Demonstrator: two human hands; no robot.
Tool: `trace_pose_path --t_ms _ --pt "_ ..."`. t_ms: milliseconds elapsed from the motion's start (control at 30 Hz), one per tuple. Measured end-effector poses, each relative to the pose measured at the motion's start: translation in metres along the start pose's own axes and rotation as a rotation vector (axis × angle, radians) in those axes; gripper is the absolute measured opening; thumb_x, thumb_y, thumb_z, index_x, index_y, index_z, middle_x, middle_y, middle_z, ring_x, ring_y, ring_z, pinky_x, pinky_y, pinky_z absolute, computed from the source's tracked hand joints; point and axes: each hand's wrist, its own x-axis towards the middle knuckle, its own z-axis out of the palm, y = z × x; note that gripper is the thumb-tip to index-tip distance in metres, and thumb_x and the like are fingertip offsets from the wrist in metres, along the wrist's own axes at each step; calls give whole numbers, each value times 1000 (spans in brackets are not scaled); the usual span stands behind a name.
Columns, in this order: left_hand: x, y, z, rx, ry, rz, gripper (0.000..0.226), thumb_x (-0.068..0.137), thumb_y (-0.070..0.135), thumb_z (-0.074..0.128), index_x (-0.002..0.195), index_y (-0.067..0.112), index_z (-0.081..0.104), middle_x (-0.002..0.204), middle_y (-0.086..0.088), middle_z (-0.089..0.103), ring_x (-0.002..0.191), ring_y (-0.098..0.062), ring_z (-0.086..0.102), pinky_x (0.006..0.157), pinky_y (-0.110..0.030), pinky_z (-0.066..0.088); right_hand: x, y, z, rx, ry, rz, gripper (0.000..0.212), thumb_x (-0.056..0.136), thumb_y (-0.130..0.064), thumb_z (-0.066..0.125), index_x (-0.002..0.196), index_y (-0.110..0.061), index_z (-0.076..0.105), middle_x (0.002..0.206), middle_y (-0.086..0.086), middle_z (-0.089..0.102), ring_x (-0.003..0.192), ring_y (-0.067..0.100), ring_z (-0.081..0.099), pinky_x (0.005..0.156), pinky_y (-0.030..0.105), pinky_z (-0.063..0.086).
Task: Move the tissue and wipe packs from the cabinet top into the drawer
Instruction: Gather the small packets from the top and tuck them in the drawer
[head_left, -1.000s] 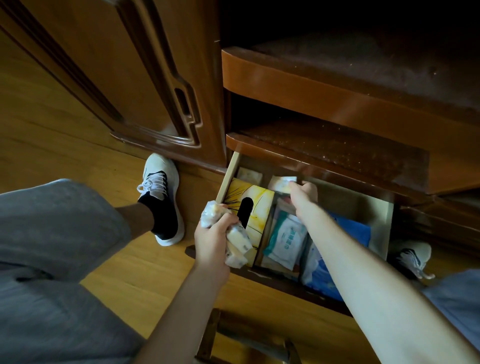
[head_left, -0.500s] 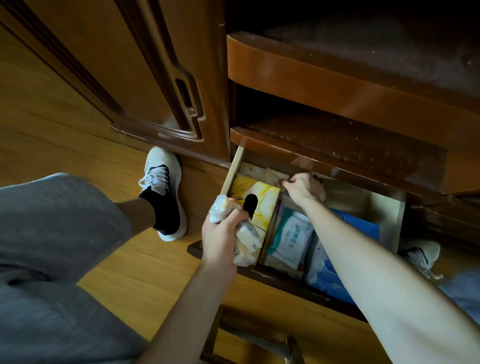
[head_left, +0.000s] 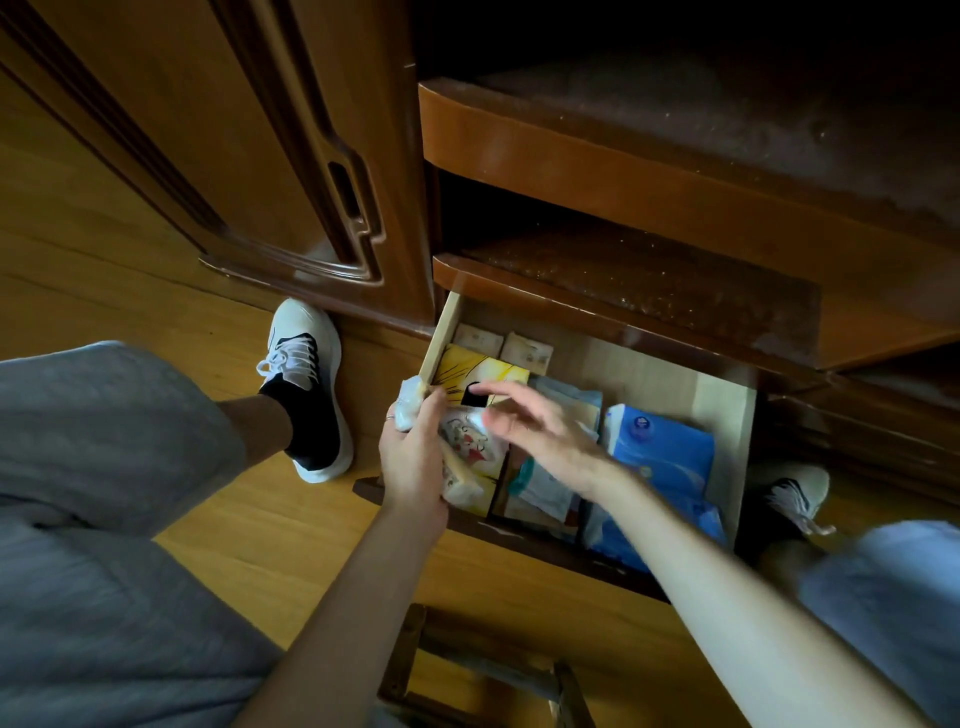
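Observation:
The wooden drawer (head_left: 727, 415) is pulled out low on the cabinet. My left hand (head_left: 413, 457) is shut on a bundle of small tissue packs (head_left: 467, 457) with a cartoon print, held over the drawer's front left corner. My right hand (head_left: 540, 431) hovers open and empty above the middle of the drawer, fingers spread toward the bundle. Inside lie a yellow tissue box (head_left: 483, 374), two small beige packs (head_left: 527, 353) at the back left, a white-and-teal wipe pack (head_left: 545, 488) and a blue tissue pack (head_left: 660, 457).
Two dusty open shelves (head_left: 649, 280) overhang the drawer. A cabinet door (head_left: 249, 156) stands to the left. My grey-trousered legs and white shoes (head_left: 306, 374) flank the drawer on the wooden floor. A small wooden stool (head_left: 488, 675) is below my arms.
My right hand let go of a small beige pack at the drawer's back and drew forward, open, toward the bundle. My left hand kept hold of the bundle.

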Motion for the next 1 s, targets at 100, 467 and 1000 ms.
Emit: trace_pose_path --t_ms 100,467,1000 --pt "-2 -1 -1 2 -7 25 37 97 28 67 130 11 61 123 -25 67 110 -40 68 96 -61 54 -2 2 11 -7 42 27 30 88 -62 68 115 -50 61 111 -22 71 101 -7 65 83 21 54" --pt "5 -4 -11 -110 16 -60 30 89 33 76 115 22 66 111 -10 61 88 -21 68 69 -41 60 76 21 -28 145 553 372 56 101 -49 51 145 -15 46 132 1 57 113 19 55 91 35 48" --pt "7 -3 -5 -77 -17 -117 30 88 31 77 117 27 66 109 -6 70 98 -25 71 74 -47 64 153 24 -25 -633 450 306 34 103 -24 55 135 -28 65 136 5 67 121 31 61 97 36 50"
